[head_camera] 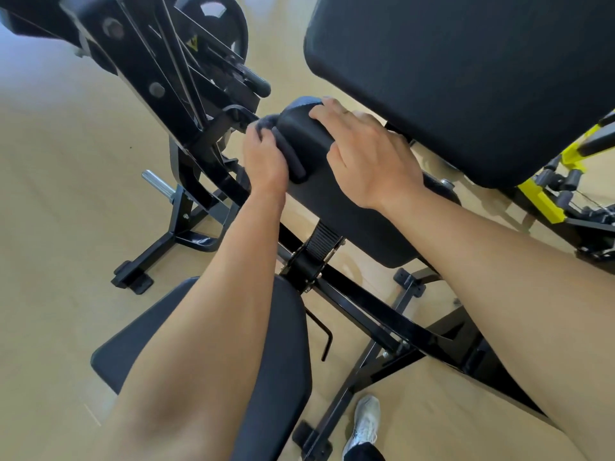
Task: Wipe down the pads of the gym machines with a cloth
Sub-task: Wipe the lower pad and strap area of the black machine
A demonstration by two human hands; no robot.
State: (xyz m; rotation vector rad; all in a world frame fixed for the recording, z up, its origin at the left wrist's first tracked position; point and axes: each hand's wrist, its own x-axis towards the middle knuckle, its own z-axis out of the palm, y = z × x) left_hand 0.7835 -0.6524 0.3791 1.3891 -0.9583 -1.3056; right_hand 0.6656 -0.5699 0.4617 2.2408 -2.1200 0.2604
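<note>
A long black arm pad of a gym machine slants across the middle of the view. My left hand grips a dark grey cloth against the pad's far left end, with part of the cloth bunched past the pad's tip. My right hand lies on top of the pad with its fingers curled over the upper edge. A large black back pad fills the upper right. A black seat pad lies below my left forearm.
The machine's black steel frame and a plate-loading lever with a chrome peg stand to the left. A yellow-framed machine is at the right. Tan floor surrounds them. My shoe is near the base foot.
</note>
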